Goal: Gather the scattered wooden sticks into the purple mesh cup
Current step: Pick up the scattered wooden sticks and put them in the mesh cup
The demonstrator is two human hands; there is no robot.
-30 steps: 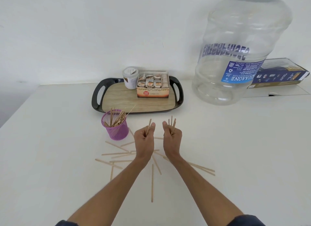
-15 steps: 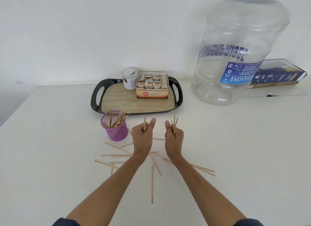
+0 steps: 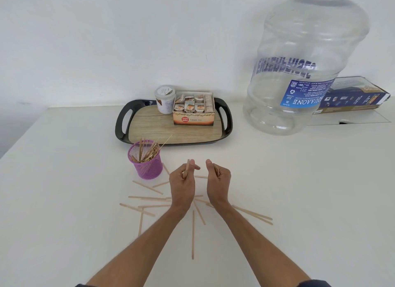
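The purple mesh cup (image 3: 148, 167) stands on the white table, left of my hands, with several wooden sticks upright in it. My left hand (image 3: 182, 185) grips a wooden stick (image 3: 187, 166) that pokes up past my thumb. Beside it, my right hand (image 3: 218, 181) is curled round a few short-showing sticks (image 3: 216, 171); only their tips show. Several loose sticks (image 3: 147, 187) lie scattered on the table under and around both wrists, with one long stick (image 3: 193, 234) lying between my forearms.
A black tray (image 3: 123, 124) with a wood-look base sits behind the cup, holding a white jar (image 3: 165, 99) and a tea-bag box (image 3: 193, 112). A large clear water bottle (image 3: 303, 62) stands at the back right, a blue carton (image 3: 354, 94) behind it.
Both hands have shifted slightly left toward the cup. The sticks in my right hand now show much less above the fist. The loose sticks on the table have not moved.
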